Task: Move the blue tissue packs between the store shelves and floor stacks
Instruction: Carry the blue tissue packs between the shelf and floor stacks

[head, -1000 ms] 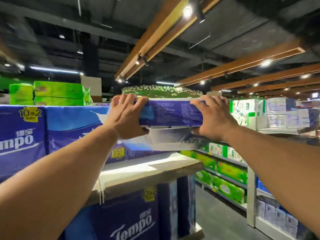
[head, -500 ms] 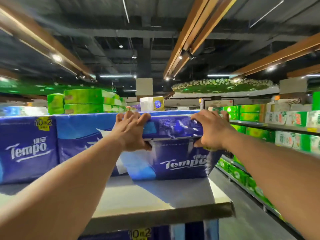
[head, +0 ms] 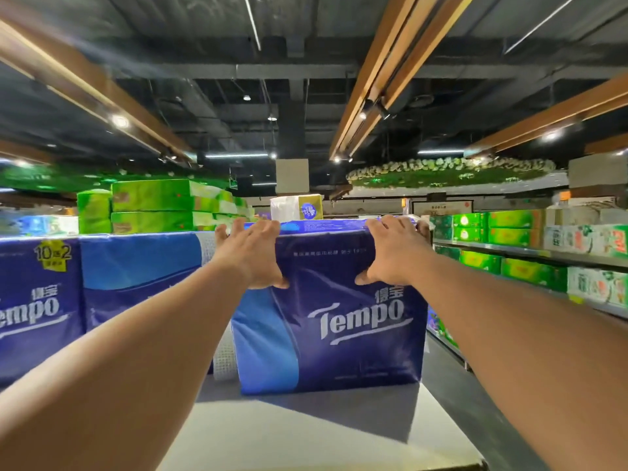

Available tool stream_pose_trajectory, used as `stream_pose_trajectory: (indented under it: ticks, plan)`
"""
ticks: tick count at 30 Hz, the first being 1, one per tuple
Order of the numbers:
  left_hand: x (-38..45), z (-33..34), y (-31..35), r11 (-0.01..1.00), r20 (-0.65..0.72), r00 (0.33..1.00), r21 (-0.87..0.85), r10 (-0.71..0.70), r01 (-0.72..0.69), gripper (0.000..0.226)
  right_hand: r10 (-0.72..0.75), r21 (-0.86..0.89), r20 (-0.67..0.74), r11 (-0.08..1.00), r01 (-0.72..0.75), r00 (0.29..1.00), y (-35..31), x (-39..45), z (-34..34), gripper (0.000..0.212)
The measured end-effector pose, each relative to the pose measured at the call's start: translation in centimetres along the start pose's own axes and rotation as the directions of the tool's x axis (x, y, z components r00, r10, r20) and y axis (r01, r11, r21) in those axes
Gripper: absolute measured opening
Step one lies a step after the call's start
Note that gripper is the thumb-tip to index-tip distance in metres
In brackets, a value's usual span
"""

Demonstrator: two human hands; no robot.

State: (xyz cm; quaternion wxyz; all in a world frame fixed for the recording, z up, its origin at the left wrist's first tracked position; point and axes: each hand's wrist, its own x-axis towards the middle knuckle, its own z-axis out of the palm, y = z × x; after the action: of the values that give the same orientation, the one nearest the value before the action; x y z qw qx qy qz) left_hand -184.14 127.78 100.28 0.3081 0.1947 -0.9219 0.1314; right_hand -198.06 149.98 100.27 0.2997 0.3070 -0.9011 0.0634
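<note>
Lowered since a moment ago, the blue pack (head: 331,311) now stands on the shelf (head: 306,433); left hand (head: 253,256) and right hand (head: 396,254) clasp its top corners and should push it squarely back.

A shop, most likely a supermarket's paper-goods aisle. Blue packs (head: 40,294) printed "Tempo", one with a yellow "10+2" offer sticker, stand in a row on a white shelf (head: 306,433). Behind the blue packs, green packs (head: 153,205) are stacked high. To the right of the blue packs, across an aisle, long shelves (head: 530,253) carry more green and white packs. Above hang a dark open ceiling, wooden beams (head: 384,73) with spotlights, and a round greenery display (head: 448,171).
</note>
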Motion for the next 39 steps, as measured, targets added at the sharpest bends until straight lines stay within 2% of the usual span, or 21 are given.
stream_pose_trajectory:
  ticks: [3,6,10,15,18,20,23,26,29,33,39]
  plan:
    - [1.6,0.8,0.0,0.999,0.074,0.997,0.043,-0.022,0.018,0.127,-0.015,-0.024,0.040,1.000,0.016,0.999,-0.2,2.0,0.6,0.124]
    - [3.4,1.9,-0.3,0.999,0.100,0.995,0.042,-0.017,0.012,0.123,-0.010,-0.001,0.066,1.000,0.010,0.998,-0.3,3.9,1.6,0.129]
    - [5.3,2.5,-0.5,0.999,0.104,0.995,0.052,-0.003,-0.002,0.114,0.009,0.015,0.072,1.000,-0.010,0.997,0.4,5.9,2.4,0.122]
    - [5.4,2.5,-0.7,0.997,0.116,0.993,0.080,-0.016,0.006,0.121,0.027,0.014,0.047,1.000,-0.028,0.999,0.2,6.2,2.7,0.122]
    - [4.6,3.0,0.4,0.986,0.105,0.992,0.160,-0.070,0.053,0.141,0.106,-0.029,0.017,0.994,-0.105,0.994,-0.8,5.0,3.0,0.131]
    - [3.7,3.2,1.4,0.970,0.066,0.992,0.227,-0.108,0.091,0.149,0.172,-0.066,-0.037,0.982,-0.174,0.984,-2.0,3.3,3.3,0.129]
    - [1.1,3.2,1.9,0.981,0.040,0.995,0.176,-0.090,0.082,0.135,0.186,-0.007,-0.056,0.982,-0.186,0.981,-3.9,-0.3,4.0,0.113]
    - [-2.6,2.4,1.4,0.984,0.038,0.994,0.153,-0.099,0.092,0.118,0.179,0.080,0.016,0.980,-0.180,0.984,-5.0,-3.9,3.9,0.099]
    - [-6.7,0.2,0.5,0.975,0.083,0.988,0.193,-0.130,0.112,0.113,0.144,0.081,0.023,0.986,-0.145,0.989,-5.7,-6.4,2.2,0.094]
    - [-12.2,-5.1,-0.7,0.953,0.102,0.967,0.225,-0.232,0.204,0.113,0.058,0.167,0.013,0.984,-0.060,0.998,-7.9,-9.1,-1.3,0.093]
    - [-22.0,-11.0,-0.7,0.859,0.112,0.884,0.316,-0.455,0.402,0.108,-0.216,0.284,0.000,0.936,0.207,0.976,-12.5,-15.5,-5.0,0.090]
